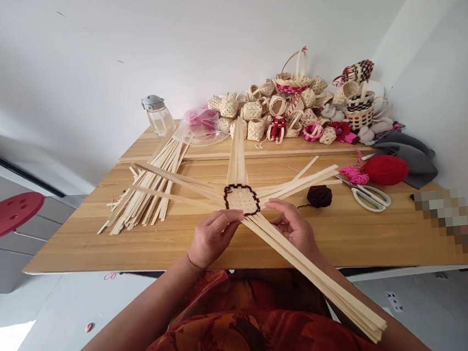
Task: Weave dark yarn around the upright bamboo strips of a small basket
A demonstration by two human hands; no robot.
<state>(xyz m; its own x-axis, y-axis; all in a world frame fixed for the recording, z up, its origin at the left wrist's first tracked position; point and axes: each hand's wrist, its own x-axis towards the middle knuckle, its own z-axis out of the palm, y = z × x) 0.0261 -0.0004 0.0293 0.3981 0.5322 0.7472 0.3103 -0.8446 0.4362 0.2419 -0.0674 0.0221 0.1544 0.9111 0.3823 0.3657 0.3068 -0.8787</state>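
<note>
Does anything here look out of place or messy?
Nothing looks damaged. A pink scrap lies on the floor left of the table, and the long strips from the woven base overhang its near edge.

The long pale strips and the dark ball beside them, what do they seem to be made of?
The long pale strips look like split bamboo or similar cane: flat, thin, matte, unpainted; which plant I cannot tell. The dark ball looks like wound yarn: dull, fuzzy, with a strand trailing out.
</note>
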